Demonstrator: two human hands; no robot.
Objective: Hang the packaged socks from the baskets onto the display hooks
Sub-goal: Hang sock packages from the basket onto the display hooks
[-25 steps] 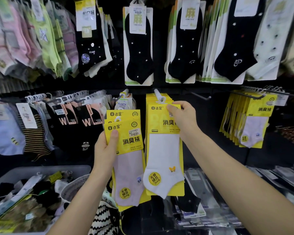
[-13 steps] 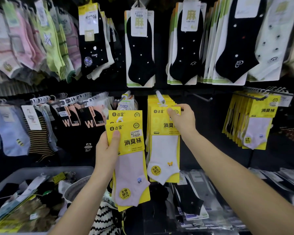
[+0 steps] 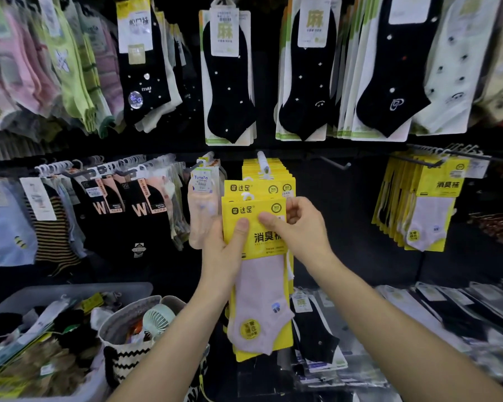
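My left hand (image 3: 225,250) grips a small stack of yellow sock packs (image 3: 259,300), the front one holding a pale pink sock, with the thumb across the yellow card. My right hand (image 3: 298,227) pinches the top right of the front pack. Right behind them a row of matching yellow packs (image 3: 269,174) hangs on a white-tipped display hook (image 3: 262,161). A grey plastic basket (image 3: 70,291) with mixed packaged socks stands at the lower left.
A woven basket (image 3: 128,323) with a small fan stands beside the grey basket. Black and pastel socks fill the upper hooks. More yellow packs (image 3: 427,204) hang at right, next to a bare hook (image 3: 336,163). Flat sock packs (image 3: 447,311) lie on the lower right shelf.
My right hand left the white-sock pack hanging on the hook and came down onto the stack in my left hand, which moved right, in front of the hanging row.
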